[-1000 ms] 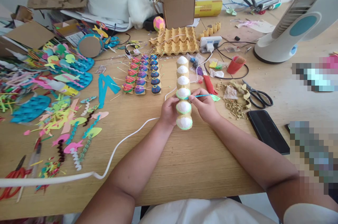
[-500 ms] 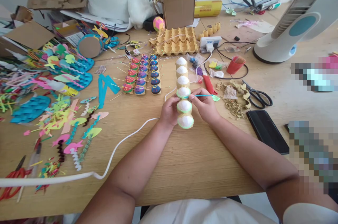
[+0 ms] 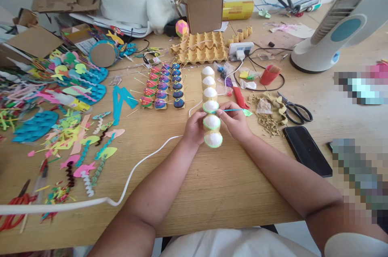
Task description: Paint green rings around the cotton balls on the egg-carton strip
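My left hand (image 3: 195, 127) is closed on the left edge of an egg-carton strip (image 3: 210, 94), held upright lengthwise above the table. White domes cap its cups, and light green bands run round the bases of the nearest few. In my right hand (image 3: 235, 119) a thin blue stick (image 3: 232, 109) is pinched, its inner end at the strip beside the fourth dome from the far end. My right fingertips are also at the strip's right edge there. Rows of painted egg-carton cups (image 3: 162, 93) in red, purple and dark blue, stuck with thin pins, stand to the left.
Uncut egg cartons (image 3: 201, 47) lie at the back near a power strip (image 3: 241, 48). To the right are black scissors (image 3: 295, 109), a phone (image 3: 307, 151), a red cup (image 3: 270, 74) and a fan (image 3: 330, 26). Colourful paper cutouts (image 3: 85, 140) cover the left; a white cable (image 3: 133, 172) crosses the table.
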### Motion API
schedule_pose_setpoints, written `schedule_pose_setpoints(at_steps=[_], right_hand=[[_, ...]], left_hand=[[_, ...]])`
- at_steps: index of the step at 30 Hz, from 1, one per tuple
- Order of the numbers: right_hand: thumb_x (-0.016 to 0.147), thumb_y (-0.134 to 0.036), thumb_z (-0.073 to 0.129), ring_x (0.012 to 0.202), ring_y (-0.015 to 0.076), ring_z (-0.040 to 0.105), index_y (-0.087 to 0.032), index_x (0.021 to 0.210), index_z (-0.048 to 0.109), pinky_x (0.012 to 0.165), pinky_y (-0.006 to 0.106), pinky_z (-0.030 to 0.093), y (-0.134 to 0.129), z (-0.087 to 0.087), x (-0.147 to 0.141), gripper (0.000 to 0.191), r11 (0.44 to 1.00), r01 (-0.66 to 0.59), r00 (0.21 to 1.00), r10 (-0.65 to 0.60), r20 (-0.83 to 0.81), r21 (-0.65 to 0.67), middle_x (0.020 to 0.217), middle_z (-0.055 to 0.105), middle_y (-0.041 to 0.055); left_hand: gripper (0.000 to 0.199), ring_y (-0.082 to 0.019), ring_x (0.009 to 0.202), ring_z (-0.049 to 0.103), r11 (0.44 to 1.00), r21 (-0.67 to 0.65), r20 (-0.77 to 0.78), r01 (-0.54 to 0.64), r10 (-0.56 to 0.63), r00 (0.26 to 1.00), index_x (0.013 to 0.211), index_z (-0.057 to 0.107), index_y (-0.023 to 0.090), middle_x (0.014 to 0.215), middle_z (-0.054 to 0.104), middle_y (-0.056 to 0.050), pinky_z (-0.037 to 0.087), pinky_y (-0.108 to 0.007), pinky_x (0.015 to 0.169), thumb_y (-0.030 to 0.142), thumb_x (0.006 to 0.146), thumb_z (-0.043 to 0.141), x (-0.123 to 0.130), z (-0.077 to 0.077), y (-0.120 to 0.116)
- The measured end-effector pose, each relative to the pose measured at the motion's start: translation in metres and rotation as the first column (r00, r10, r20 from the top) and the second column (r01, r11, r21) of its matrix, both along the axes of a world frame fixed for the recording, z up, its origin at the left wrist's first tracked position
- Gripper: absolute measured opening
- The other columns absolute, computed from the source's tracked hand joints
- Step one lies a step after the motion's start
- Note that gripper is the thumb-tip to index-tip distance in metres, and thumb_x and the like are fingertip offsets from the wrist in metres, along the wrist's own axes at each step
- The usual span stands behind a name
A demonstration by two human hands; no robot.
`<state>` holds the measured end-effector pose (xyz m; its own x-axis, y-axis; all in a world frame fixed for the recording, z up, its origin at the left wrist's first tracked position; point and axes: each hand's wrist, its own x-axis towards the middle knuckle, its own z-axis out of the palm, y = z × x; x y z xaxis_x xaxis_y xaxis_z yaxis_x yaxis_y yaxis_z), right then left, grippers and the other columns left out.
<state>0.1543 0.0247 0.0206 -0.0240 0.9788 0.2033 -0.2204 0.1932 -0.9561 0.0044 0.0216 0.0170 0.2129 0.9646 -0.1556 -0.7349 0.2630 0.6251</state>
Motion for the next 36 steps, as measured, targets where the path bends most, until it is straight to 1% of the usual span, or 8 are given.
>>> schedule_pose_setpoints(at_steps=[3,8,12,17,26,30,34,36], right_hand=[[0.072,-0.07,0.093,0.077,0.0154,0.061,-0.024,0.081,0.067,0.075,0.033,0.054,-0.0005,0.0006,0.0005,0.053,1.0,-0.001,1.0,0.001,-0.003,-0.007,0.082,0.069,-0.0008],[0.072,-0.067,0.094,0.078,0.0149,0.061,-0.025,0.08,0.066,0.077,0.033,0.055,0.0001,-0.001,0.0007,0.051,1.0,-0.03,0.998,0.029,-0.056,-0.01,0.083,0.069,-0.0014],[0.072,-0.066,0.095,0.081,0.0156,0.062,-0.025,0.081,0.069,0.077,0.032,0.055,0.0016,-0.0037,0.0006,0.049,0.999,-0.034,0.998,0.033,-0.057,-0.016,0.085,0.07,-0.0008],[0.072,-0.068,0.093,0.08,0.0161,0.063,-0.025,0.083,0.07,0.074,0.032,0.054,0.0032,-0.0061,-0.0002,0.05,1.0,0.003,1.0,-0.003,-0.015,-0.013,0.083,0.07,-0.0007],[0.078,-0.066,0.09,0.085,0.0155,0.059,-0.025,0.082,0.07,0.073,0.03,0.05,0.0045,-0.0067,0.003,0.046,0.992,0.087,0.993,-0.094,0.073,0.091,0.09,0.061,-0.0002],[0.082,-0.062,0.089,0.091,0.0164,0.061,-0.026,0.08,0.068,0.085,0.033,0.052,0.0034,-0.0051,0.0036,0.042,0.99,0.062,0.998,-0.063,0.001,0.127,0.096,0.063,0.0001],[0.085,-0.061,0.087,0.115,0.0227,0.065,-0.026,0.079,0.067,0.105,0.042,0.052,0.0034,-0.0058,0.0046,0.041,0.98,0.09,0.994,-0.099,0.043,0.177,0.116,0.069,0.0042],[0.086,-0.061,0.086,0.124,0.0253,0.065,-0.026,0.079,0.067,0.114,0.046,0.049,0.0034,-0.0063,0.0049,0.04,0.979,0.084,0.992,-0.1,0.076,0.187,0.125,0.071,0.0058]], left_hand=[[0.021,-0.013,0.065,0.068,1.0,0.012,-0.024,-0.004,0.004,1.0,0.095,0.08,0.017,0.078,0.078,0.0,0.052,-0.024,0.063,0.019,0.078,0.068,0.0005,-0.0001,-0.0002],[0.023,-0.016,0.068,0.069,0.999,-0.005,-0.083,-0.036,0.036,0.996,0.096,0.078,0.019,0.079,0.077,0.001,0.055,-0.03,0.075,0.023,0.075,0.069,0.0017,0.0014,-0.0003],[0.023,-0.013,0.066,0.067,0.999,-0.007,-0.084,-0.052,0.051,0.995,0.093,0.078,0.018,0.078,0.077,0.001,0.051,-0.027,0.067,0.024,0.072,0.072,0.0026,0.0009,-0.0001],[0.024,-0.014,0.07,0.068,0.998,0.001,-0.127,-0.066,0.066,0.99,0.094,0.077,0.019,0.08,0.077,0.001,0.05,-0.026,0.068,0.025,0.072,0.072,0.0043,0.001,-0.0003],[0.018,-0.013,0.067,0.067,0.999,0.025,-0.124,-0.045,0.048,0.991,0.09,0.079,0.019,0.079,0.078,0.0,0.049,-0.025,0.063,0.024,0.074,0.073,0.0051,0.0068,-0.0013],[0.023,-0.016,0.075,0.072,0.997,0.07,-0.146,-0.019,0.029,0.989,0.094,0.082,0.019,0.082,0.08,-0.001,0.053,-0.026,0.069,0.027,0.073,0.077,0.0054,0.0049,-0.0013],[0.027,-0.023,0.099,0.079,0.996,0.074,-0.167,-0.039,0.051,0.985,0.095,0.083,0.019,0.087,0.082,-0.003,0.057,-0.029,0.084,0.03,0.07,0.08,0.006,0.0039,-0.0011],[0.029,-0.023,0.1,0.079,0.996,0.069,-0.168,-0.051,0.062,0.984,0.095,0.083,0.019,0.087,0.083,-0.002,0.057,-0.029,0.083,0.03,0.068,0.081,0.0063,0.0041,-0.001]])
